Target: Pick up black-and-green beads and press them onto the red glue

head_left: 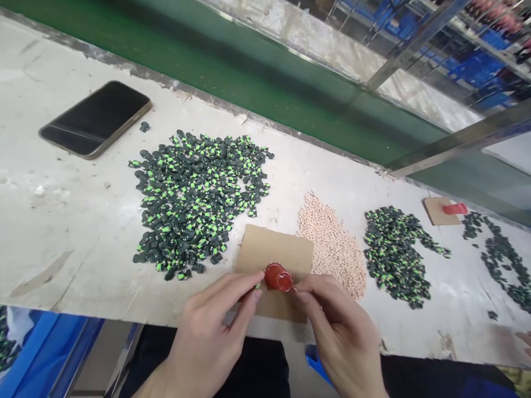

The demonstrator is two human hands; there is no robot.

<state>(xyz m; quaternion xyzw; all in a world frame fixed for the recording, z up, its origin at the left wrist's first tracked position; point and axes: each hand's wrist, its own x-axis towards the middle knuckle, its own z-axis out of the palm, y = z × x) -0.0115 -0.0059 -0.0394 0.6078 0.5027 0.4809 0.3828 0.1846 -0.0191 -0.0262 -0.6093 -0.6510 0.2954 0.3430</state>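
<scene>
A small red cup-like piece (275, 276) with a shiny, wet-looking rim stands on a square of brown cardboard (269, 243). At its left edge my left hand (211, 320) is closed in a pinch, with a bit of bright green showing between thumb and forefinger. It looks like one of the small dark-and-green pieces (186, 199) heaped beyond it. Just right of the red cup, my right hand (342, 329) pinches thumb and forefinger together; what they hold is too small to name. A pile of tiny pale pink beads (329, 243) lies beside the cardboard.
A phone (97, 119) lies at the far left. Another heap of dark-and-green pieces (396, 254) is to the right, with a second cardboard square (435, 211) bearing a red piece (455, 208). A green strip (232, 72) runs behind the table. Someone's fingers (525, 337) show at the right edge.
</scene>
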